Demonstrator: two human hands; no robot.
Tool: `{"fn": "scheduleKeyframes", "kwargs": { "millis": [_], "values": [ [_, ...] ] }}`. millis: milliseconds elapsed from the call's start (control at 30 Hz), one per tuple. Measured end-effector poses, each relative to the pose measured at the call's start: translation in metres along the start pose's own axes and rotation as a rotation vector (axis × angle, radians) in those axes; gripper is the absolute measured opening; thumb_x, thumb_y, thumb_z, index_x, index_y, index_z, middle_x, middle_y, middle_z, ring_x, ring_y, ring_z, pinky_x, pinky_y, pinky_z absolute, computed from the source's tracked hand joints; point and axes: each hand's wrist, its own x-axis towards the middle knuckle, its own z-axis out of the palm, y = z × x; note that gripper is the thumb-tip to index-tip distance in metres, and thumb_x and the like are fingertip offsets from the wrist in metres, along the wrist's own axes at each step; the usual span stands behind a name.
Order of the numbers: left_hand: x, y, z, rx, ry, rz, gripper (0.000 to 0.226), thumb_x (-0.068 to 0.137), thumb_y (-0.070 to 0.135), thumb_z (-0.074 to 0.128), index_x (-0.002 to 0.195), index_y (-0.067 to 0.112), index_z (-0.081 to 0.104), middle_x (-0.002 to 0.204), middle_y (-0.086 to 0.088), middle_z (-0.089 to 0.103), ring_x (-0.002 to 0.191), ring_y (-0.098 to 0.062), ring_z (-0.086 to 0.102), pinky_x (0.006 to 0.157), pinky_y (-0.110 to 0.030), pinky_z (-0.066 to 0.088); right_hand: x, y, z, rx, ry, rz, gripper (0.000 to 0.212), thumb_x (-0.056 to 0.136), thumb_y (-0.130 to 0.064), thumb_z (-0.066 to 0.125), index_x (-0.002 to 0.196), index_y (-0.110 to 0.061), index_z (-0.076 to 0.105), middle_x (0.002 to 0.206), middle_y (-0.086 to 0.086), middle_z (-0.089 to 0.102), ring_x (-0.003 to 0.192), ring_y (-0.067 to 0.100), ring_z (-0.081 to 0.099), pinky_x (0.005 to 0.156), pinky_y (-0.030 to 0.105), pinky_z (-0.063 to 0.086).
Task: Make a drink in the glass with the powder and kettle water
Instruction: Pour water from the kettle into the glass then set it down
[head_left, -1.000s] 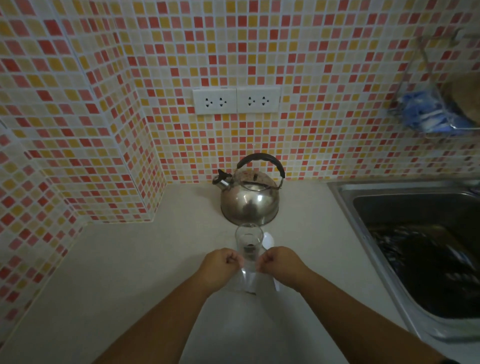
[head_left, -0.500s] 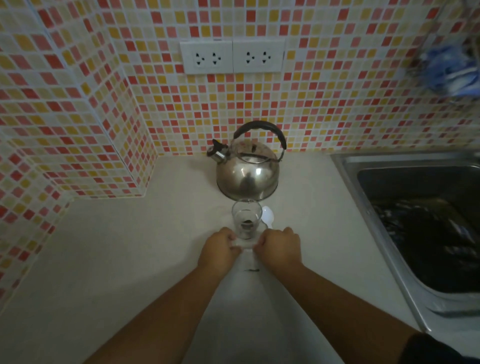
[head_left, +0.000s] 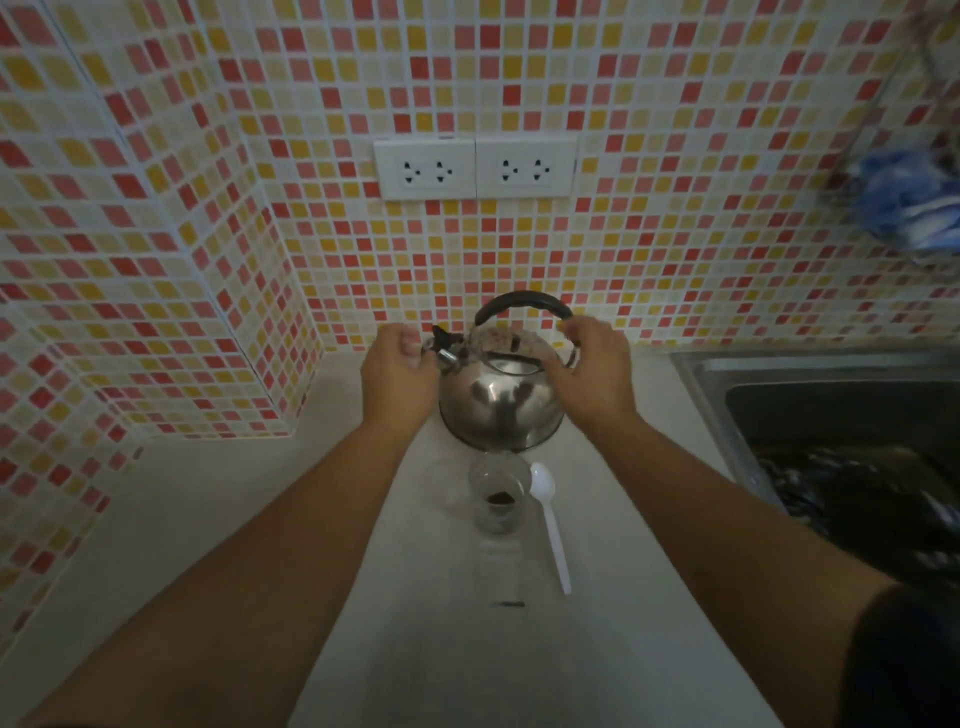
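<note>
Head view: both hands flank the kettle (head_left: 501, 400) at the tabletop's back edge, left hand (head_left: 397, 376) half-curled by the spout, right hand (head_left: 592, 374) open near the handle, neither gripping yet, ready to lift toward the glass (head_left: 497, 501) with powder (head_left: 500, 498) just in front.

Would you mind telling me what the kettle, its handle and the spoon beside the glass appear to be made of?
The kettle looks like polished stainless steel: its body mirrors the room. Its handle is matte black, probably plastic or rubber. The spoon seems thin white plastic, uniformly pale and dull. The glass is clear, likely glass, with dark powder visible through it.
</note>
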Motion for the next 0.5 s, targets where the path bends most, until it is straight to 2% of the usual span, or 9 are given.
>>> {"fn": "scheduleKeyframes", "kwargs": {
  "millis": [67, 133, 200, 300, 400, 500],
  "values": [
    [0.027, 0.011, 0.008, 0.029, -0.069, -0.023, 0.038, 0.083, 0.015, 0.062, 0.118, 0.019, 0.049, 0.114, -0.009, 0.058, 0.104, -0.027, 0.056, 0.083, -0.036, 0.049, 0.030, -0.007, 0.006, -0.124, -0.091, -0.089, 0.046, 0.082, -0.030, 0.063, 0.124, -0.019, 0.047, 0.128, 0.006, 0.052, 0.119, 0.026, 0.043, 0.101, 0.039, 0.036],
    [0.046, 0.015, 0.017, 0.134, -0.150, -0.084, 0.056, 0.084, 0.016, 0.062, 0.134, 0.021, 0.038, 0.135, -0.013, 0.048, 0.121, -0.032, 0.046, 0.100, -0.046, 0.044, 0.051, -0.008, 0.015, -0.263, -0.182, -0.147, 0.054, 0.083, -0.028, 0.061, 0.132, -0.018, 0.040, 0.140, 0.007, 0.042, 0.127, 0.029, 0.037, 0.108, 0.044, 0.031],
    [0.057, 0.013, 0.025, 0.205, -0.218, -0.148, 0.064, 0.085, 0.016, 0.060, 0.141, 0.022, 0.029, 0.144, -0.015, 0.038, 0.128, -0.036, 0.039, 0.106, -0.048, 0.039, 0.065, -0.006, 0.026, -0.333, -0.240, -0.169, 0.055, 0.085, -0.024, 0.058, 0.136, -0.019, 0.036, 0.145, 0.007, 0.039, 0.130, 0.030, 0.034, 0.111, 0.044, 0.028],
    [0.067, 0.005, 0.035, 0.199, -0.307, -0.234, 0.062, 0.087, 0.011, 0.055, 0.141, 0.020, 0.028, 0.143, -0.017, 0.038, 0.126, -0.037, 0.040, 0.104, -0.046, 0.041, 0.075, -0.002, 0.040, -0.284, -0.222, -0.160, 0.057, 0.083, -0.014, 0.060, 0.135, -0.019, 0.038, 0.140, 0.009, 0.044, 0.128, 0.030, 0.036, 0.110, 0.043, 0.028],
    [0.073, -0.003, 0.042, 0.158, -0.379, -0.308, 0.051, 0.089, 0.009, 0.051, 0.136, 0.017, 0.035, 0.134, -0.017, 0.047, 0.117, -0.034, 0.048, 0.093, -0.039, 0.044, 0.078, -0.001, 0.050, -0.229, -0.173, -0.150, 0.064, 0.073, -0.005, 0.069, 0.130, -0.015, 0.044, 0.131, 0.012, 0.049, 0.123, 0.031, 0.039, 0.107, 0.043, 0.032],
    [0.077, -0.009, 0.046, 0.162, -0.428, -0.346, 0.039, 0.086, 0.011, 0.055, 0.124, 0.014, 0.050, 0.121, -0.015, 0.057, 0.102, -0.030, 0.054, 0.088, -0.037, 0.046, 0.080, 0.000, 0.058, -0.220, -0.121, -0.154, 0.051, 0.078, -0.005, 0.065, 0.125, -0.014, 0.048, 0.124, 0.013, 0.054, 0.115, 0.030, 0.045, 0.101, 0.041, 0.037]
  ]
}}
